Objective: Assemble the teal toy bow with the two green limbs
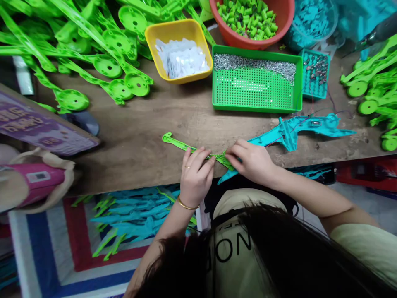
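Note:
A slim light-green plastic part lies slantwise near the table's front edge, with thin dark lines like wires along its inside. My left hand grips its middle, fingertips bent over it. At its right end the fingertips of my right hand are pinched together; what sits between them is hidden. Under my right hand runs a long turquoise plastic part, its pointed end showing below the green one. Thin wires and a small metal piece show on its wider right section.
Behind stand a green tray of small metal screws, a yellow bowl of white pieces, an orange bowl and a turquoise holder. Green parts pile up left and right. A striped bag sits below.

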Motion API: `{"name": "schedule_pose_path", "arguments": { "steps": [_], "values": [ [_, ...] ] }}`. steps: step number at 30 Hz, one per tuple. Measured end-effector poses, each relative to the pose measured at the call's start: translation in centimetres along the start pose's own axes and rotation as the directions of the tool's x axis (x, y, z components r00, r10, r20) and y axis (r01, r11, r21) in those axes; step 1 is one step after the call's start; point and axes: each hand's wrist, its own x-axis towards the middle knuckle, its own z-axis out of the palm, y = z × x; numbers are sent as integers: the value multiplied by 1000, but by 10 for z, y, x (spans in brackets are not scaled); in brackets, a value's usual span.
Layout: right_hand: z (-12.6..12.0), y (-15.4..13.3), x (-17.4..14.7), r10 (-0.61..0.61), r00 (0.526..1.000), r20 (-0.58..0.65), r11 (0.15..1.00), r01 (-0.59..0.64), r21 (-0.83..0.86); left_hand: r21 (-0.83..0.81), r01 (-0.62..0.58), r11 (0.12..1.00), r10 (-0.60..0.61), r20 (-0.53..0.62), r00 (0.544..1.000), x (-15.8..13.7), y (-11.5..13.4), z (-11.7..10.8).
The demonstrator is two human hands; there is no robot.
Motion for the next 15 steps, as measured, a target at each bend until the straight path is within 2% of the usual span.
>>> {"name": "schedule_pose_path", "arguments": {
  "steps": [3,5,11,15],
  "values": [
    [-6,3,5,113,993,47,992,-116,58,2,16,1000,-16,19,1000,1,0,0],
    [-10,4,9,148,986,82,984,-155,88,-4,26,1000,-25,32,999,1,1,0],
    [-19,10,16,195,971,136,975,-207,85,19,3,1000,-4,31,1000,2,0,-2],
    [-17,11,13,175,975,138,984,-178,9,7,28,1000,-28,37,999,5,2,-3]
  ]
}}
